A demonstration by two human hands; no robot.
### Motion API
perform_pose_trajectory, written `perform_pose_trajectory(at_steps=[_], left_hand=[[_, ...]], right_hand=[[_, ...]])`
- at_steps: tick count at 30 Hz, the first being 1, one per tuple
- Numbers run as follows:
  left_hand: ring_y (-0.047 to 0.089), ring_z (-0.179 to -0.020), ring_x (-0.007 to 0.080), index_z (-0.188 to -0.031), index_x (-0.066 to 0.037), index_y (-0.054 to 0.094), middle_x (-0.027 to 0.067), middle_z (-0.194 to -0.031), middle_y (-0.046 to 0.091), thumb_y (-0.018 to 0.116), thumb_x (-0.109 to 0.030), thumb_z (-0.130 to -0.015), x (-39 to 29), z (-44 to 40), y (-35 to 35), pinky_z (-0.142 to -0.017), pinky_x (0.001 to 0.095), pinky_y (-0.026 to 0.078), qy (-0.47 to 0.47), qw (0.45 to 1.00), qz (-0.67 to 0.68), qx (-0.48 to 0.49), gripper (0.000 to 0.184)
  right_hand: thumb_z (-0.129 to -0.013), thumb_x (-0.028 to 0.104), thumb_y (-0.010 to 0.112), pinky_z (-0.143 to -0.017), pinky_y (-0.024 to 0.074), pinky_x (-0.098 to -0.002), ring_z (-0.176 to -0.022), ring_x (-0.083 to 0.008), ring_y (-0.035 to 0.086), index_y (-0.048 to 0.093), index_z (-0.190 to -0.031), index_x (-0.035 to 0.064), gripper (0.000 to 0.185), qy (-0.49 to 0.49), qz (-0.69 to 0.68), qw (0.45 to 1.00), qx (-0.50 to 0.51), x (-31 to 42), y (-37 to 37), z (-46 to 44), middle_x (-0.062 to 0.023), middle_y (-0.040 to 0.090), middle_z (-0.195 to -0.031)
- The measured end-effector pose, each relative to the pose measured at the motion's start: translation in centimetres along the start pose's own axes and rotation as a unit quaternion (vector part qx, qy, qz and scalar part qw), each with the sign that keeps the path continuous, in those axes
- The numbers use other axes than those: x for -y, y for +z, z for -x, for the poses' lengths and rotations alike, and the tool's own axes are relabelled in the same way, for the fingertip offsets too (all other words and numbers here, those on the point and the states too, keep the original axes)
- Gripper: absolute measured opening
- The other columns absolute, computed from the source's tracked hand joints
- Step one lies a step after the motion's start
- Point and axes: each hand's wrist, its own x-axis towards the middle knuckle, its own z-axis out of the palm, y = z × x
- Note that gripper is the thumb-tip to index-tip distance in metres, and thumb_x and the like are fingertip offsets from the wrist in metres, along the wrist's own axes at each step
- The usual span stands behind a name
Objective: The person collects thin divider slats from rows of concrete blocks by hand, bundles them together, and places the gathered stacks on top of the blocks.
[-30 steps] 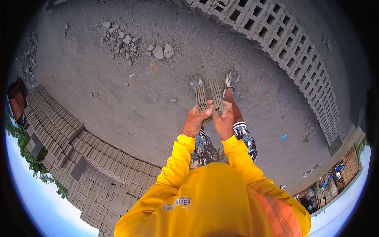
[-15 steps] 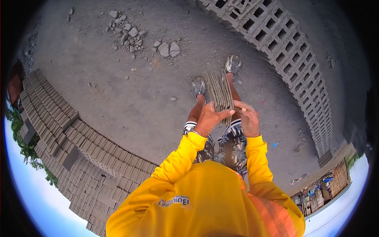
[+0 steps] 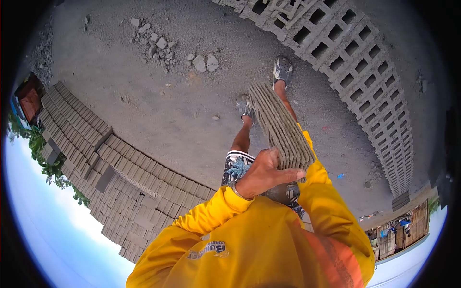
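A stack of thin, grey, rough-edged boards (image 3: 281, 125) is held slanting in front of my body, over my legs. My left hand (image 3: 266, 173) is closed round its near end, with the thumb lying across the near edge and the fingers along the left side. Behind the stack's right side my right sleeve (image 3: 314, 168) reaches forward. The stack hides my right hand, so its grip does not show.
A long row of hollow concrete blocks (image 3: 353, 62) curves along the right. More blocks (image 3: 149, 173) are piled high on the left. Broken concrete pieces (image 3: 206, 63) lie on the grey ground ahead. A shed with hanging items (image 3: 398, 228) stands at far right.
The stack has come nearer my body and now shows longer and more tilted. My left hand has moved closer with it. My right hand has gone from the near edge to behind the stack.
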Motion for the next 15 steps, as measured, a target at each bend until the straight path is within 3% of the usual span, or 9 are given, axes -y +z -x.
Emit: perform_pose_trajectory(at_steps=[2,5,6,8,11,15], left_hand=[[0.059,-0.089,0.0084,-0.107,0.006,0.060,0.0062,-0.101,0.067,0.086,-0.020,-0.078,-3.7,-1.5,1.2,-0.079,0.0269,0.050,-0.014,0.999,-0.041,0.026,0.047],[0.057,-0.089,0.0074,-0.109,0.006,0.062,0.0034,-0.097,0.067,0.088,-0.017,-0.077,-4.3,-4.1,2.3,-0.078,0.0253,0.049,0.050,0.994,-0.086,0.048,0.047],[0.056,-0.083,0.0074,-0.103,0.006,0.063,0.0035,-0.091,0.067,0.089,-0.020,-0.075,-5.1,-4.6,2.8,-0.073,0.0254,0.048,0.037,0.996,-0.066,0.047,0.047],[0.057,-0.081,0.0078,-0.102,0.006,0.062,0.0046,-0.089,0.067,0.090,-0.023,-0.074,-5.4,-5.6,3.2,-0.072,0.0259,0.049,0.044,0.976,-0.200,0.069,0.049],[0.059,-0.081,0.0096,-0.103,0.007,0.061,0.0073,-0.088,0.068,0.091,-0.025,-0.074,-5.2,-7.4,4.1,-0.073,0.0273,0.049,0.107,0.954,-0.265,0.085,0.053],[0.059,-0.103,0.0113,-0.116,0.007,0.058,0.0091,-0.109,0.067,0.087,-0.021,-0.077,-6.2,-7.9,4.1,-0.092,0.0284,0.047,0.033,0.994,-0.062,0.081,0.056]], right_hand=[[-0.091,0.023,0.065,-0.093,0.0488,-0.0338,-0.105,-0.0219,0.065,0.070,-0.114,0.0006,0.032,-0.013,0.034,0.999,-0.010,1.1,-1.0,-2.5,-0.0143,0.069,-0.115],[-0.090,0.023,0.066,-0.091,0.0496,-0.0336,-0.103,-0.0221,0.066,0.070,-0.112,0.0009,0.031,-0.027,0.075,0.997,-0.017,2.6,-1.9,-5.8,-0.0139,0.070,-0.113],[-0.090,0.022,0.066,-0.090,0.0499,-0.0335,-0.102,-0.0221,0.066,0.070,-0.112,0.0009,0.031,-0.032,0.083,0.996,-0.016,3.1,-2.0,-6.4,-0.0138,0.070,-0.113],[-0.090,0.022,0.066,-0.089,0.0504,-0.0333,-0.101,-0.0223,0.067,0.071,-0.111,0.0011,0.030,-0.039,0.089,0.995,-0.008,3.7,-2.5,-6.4,-0.0135,0.070,-0.111],[-0.089,0.022,0.067,-0.087,0.0511,-0.0330,-0.099,-0.0225,0.067,0.071,-0.109,0.0013,0.029,-0.053,0.062,0.997,0.008,4.5,-4.6,-5.1,-0.0131,0.071,-0.110],[-0.088,0.021,0.068,-0.085,0.0521,-0.0326,-0.096,-0.0228,0.068,0.072,-0.107,0.0017,0.027,-0.082,0.018,0.996,-0.027,5.7,-10.9,-4.1,-0.0126,0.072,-0.107]])
